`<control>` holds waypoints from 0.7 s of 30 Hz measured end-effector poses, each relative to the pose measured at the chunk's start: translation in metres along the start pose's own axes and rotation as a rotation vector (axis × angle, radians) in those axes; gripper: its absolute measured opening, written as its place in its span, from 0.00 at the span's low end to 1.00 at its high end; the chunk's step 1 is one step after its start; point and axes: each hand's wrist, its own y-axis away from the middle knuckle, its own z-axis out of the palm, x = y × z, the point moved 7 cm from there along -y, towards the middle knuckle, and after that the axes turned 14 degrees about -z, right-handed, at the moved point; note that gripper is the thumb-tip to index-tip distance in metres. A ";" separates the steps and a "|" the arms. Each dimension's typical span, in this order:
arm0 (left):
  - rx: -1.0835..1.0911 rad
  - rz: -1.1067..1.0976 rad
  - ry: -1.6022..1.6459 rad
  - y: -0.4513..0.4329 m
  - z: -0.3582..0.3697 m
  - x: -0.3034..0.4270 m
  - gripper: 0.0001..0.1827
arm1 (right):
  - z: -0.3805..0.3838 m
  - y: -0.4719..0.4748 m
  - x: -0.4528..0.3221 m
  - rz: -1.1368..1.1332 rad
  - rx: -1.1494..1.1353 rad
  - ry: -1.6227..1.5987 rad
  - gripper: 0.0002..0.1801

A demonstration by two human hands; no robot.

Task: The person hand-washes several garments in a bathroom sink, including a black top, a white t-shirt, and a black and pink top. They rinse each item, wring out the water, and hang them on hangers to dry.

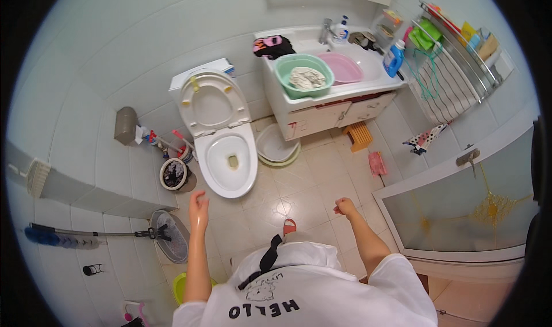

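My left hand point(199, 205) is raised, bare, with its thumb apart from the bent fingers. It is nearest to the white toilet point(211, 171), whose lid and seat point(212, 105) are raised. A little water with a yellowish patch shows in the toilet bowl point(224, 143). My right hand point(345, 206) hangs over the tiled floor with curled fingers, and nothing shows in it. Ahead, a green basin point(282, 89) holding a pale wet-looking cloth point(307, 77) stands on the vanity top. Beside it, a pink basin point(345, 68) sits in the sink point(375, 70).
Stacked basins point(276, 143) lie between toilet and vanity cabinet point(319, 120). A waste bin point(166, 184) with dark contents stands left of the toilet. An orange stool point(360, 137) sits by the cabinet. At right is a glazed door point(457, 215); a mop point(116, 233) and bucket point(179, 240) are left.
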 end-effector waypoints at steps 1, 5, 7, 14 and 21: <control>-0.089 -0.049 0.061 -0.017 0.036 0.019 0.15 | -0.008 -0.003 -0.005 -0.002 0.022 -0.081 0.09; -0.335 0.020 -0.057 -0.064 0.183 0.135 0.17 | -0.035 -0.018 -0.058 -0.097 0.057 -0.362 0.09; -0.392 0.011 -0.089 -0.100 0.242 0.169 0.16 | -0.039 -0.024 -0.085 -0.156 0.017 -0.461 0.09; -0.135 0.018 -0.573 -0.275 0.390 0.223 0.29 | -0.122 -0.078 -0.146 -0.293 -0.051 -0.548 0.11; -0.224 -0.027 -1.036 -0.310 0.482 0.195 0.38 | -0.277 -0.129 -0.150 -0.166 0.236 -0.452 0.10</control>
